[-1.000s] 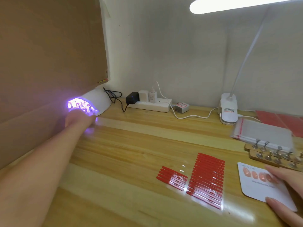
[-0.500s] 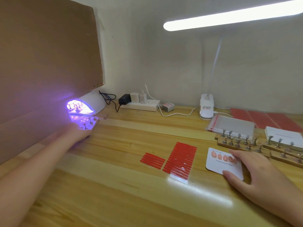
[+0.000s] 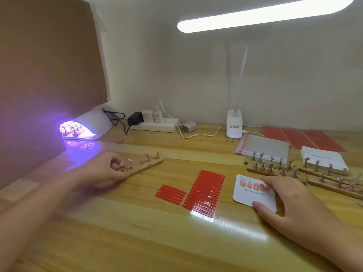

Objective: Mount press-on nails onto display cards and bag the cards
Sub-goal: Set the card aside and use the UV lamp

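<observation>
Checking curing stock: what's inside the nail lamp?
Inside the lit nail lamp, small metal stands on a strip show under purple light. Any nails on them are too washed out to tell; the back is hidden.

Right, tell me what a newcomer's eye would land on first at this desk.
First, the purple-glowing nail lamp at the back left, under the cardboard sheet. Then the red adhesive strips at the desk's centre, between the hands. The left hand grips a wooden nail-stand strip, and the right hand holds down a white display card bearing peach nails.
</observation>
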Demonstrator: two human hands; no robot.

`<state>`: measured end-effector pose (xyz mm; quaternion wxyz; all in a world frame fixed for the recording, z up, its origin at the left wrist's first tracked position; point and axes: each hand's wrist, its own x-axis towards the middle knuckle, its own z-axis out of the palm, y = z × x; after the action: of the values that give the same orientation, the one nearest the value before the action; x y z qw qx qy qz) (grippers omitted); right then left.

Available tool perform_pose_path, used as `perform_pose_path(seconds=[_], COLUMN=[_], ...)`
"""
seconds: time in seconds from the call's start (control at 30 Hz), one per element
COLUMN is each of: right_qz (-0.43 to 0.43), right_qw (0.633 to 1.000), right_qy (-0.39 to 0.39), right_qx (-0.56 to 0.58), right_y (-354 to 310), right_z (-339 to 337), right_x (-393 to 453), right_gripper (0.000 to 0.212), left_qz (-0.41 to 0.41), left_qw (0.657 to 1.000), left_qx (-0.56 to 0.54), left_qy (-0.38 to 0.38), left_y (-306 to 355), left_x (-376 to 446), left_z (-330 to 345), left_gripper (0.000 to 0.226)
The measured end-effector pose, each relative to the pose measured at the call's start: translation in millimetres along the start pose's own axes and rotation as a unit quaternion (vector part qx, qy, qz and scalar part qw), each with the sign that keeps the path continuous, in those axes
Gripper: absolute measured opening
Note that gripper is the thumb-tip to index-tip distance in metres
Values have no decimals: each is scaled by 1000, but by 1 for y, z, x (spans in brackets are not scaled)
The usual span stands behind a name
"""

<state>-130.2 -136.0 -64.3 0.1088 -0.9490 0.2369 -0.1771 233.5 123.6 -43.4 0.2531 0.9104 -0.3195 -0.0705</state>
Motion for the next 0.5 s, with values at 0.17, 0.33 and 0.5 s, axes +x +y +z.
perform_pose_path(seconds=[0.17, 0.33, 0.5], right_qz=[-1, 0, -1], right_qw=[1000, 1000, 1000], right_qy=[-6, -11, -13], right_qx=[-2, -1, -1], right_y=[0, 1, 1], right_z=[0, 0, 0], right_x=[0, 1, 2], right_gripper=[67, 70, 67], left_qz=[43, -68, -120], left_qw=[992, 985, 981], left_qx=[-58, -112, -19], left_qy=[-99, 109, 150], left_y=[22, -4, -20], left_x=[32, 81, 114], left_z=[4, -17, -5], left_gripper=[14, 23, 38])
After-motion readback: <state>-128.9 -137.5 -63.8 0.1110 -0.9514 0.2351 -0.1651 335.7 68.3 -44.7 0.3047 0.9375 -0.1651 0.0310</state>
